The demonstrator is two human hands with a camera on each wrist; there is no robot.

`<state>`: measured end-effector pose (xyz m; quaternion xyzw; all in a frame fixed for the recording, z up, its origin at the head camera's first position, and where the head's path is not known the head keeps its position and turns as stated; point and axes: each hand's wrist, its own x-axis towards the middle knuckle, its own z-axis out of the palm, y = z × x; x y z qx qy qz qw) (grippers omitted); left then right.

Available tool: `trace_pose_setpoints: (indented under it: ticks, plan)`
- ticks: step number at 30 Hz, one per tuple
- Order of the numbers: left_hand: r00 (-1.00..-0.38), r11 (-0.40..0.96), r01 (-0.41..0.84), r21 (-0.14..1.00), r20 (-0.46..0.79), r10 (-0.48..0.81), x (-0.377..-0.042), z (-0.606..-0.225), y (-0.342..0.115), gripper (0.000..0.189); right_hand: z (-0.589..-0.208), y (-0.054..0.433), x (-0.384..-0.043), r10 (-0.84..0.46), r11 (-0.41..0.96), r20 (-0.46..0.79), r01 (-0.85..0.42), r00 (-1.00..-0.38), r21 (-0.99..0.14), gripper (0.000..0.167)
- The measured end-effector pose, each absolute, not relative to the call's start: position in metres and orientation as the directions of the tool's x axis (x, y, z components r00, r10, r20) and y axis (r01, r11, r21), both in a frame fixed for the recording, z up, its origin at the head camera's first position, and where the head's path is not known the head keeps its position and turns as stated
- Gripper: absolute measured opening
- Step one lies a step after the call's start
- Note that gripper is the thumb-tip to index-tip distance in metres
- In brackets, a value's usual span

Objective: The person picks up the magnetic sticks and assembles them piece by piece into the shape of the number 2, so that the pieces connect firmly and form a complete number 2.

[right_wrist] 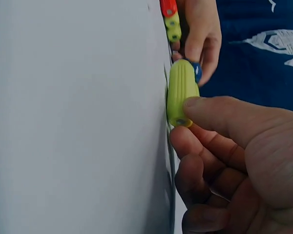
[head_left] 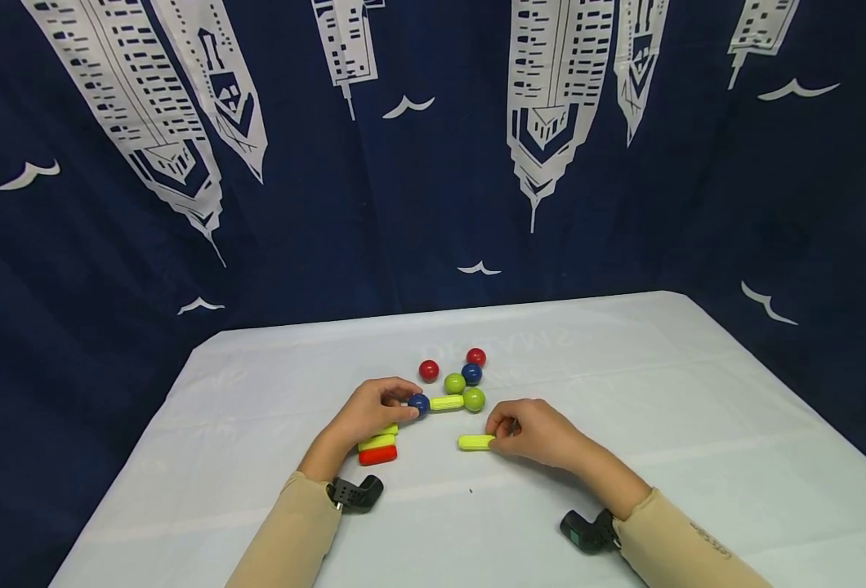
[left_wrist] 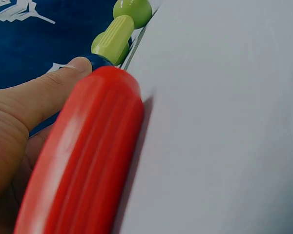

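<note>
My left hand (head_left: 376,412) pinches a dark blue ball (head_left: 419,404) between thumb and fingers. From that ball a ribbed yellow-green rod (head_left: 446,403) runs right to a green ball (head_left: 474,399), the three in one line. Lower and to the right, my right hand (head_left: 534,431) grips the end of another yellow-green rod (head_left: 475,443) with thumb and fingertips. In the right wrist view this rod (right_wrist: 181,87) shows a dark round spot in its near end face. Under the left wrist lie a red rod (head_left: 377,455) and yellow-green rods (head_left: 377,442) side by side.
Behind the joined pieces sit two red balls (head_left: 429,371), a second blue ball (head_left: 472,374) and another green ball (head_left: 454,384). A white cloth covers the table (head_left: 256,523). A dark blue curtain (head_left: 433,204) with white building prints hangs behind it.
</note>
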<state>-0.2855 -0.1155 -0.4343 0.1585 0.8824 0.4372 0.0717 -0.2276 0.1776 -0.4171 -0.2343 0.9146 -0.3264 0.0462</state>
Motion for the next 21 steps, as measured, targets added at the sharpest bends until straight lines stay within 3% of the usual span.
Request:
trace_pose_setpoints:
  ticks: [13, 21]
  plan:
    - [-0.943, 0.57, 0.206, 0.795, 0.007, 0.332, -0.285, -0.435, -0.115, 0.026, -0.417, 0.177, -0.225, -0.467, 0.699, 0.144, -0.464, -0.873, -0.544, 0.018]
    - [-0.941, 0.561, 0.213, 0.8, 0.014, 0.338, -0.285, -0.435, -0.114, 0.027, -0.421, 0.177, -0.225, -0.457, 0.701, 0.172, -0.472, -0.873, -0.535, 0.011]
